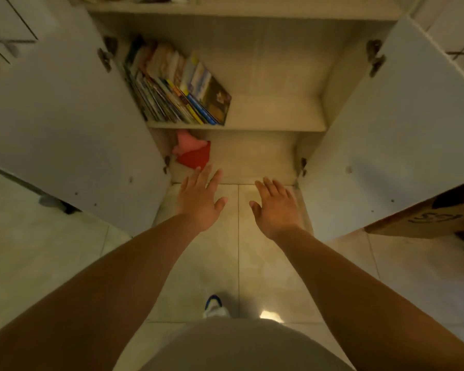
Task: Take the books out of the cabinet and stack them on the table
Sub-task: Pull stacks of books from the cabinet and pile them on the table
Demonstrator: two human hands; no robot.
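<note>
Your arms are bare from the bottom corners of the frame up to the wrists, with no sleeves, watch or rings showing on your left hand or your right hand. At bottom centre your top fills the frame as a rounded, plain grey-beige shape with no print. Just above it, one shoe peeks out: white, with a blue band around the toe.
</note>
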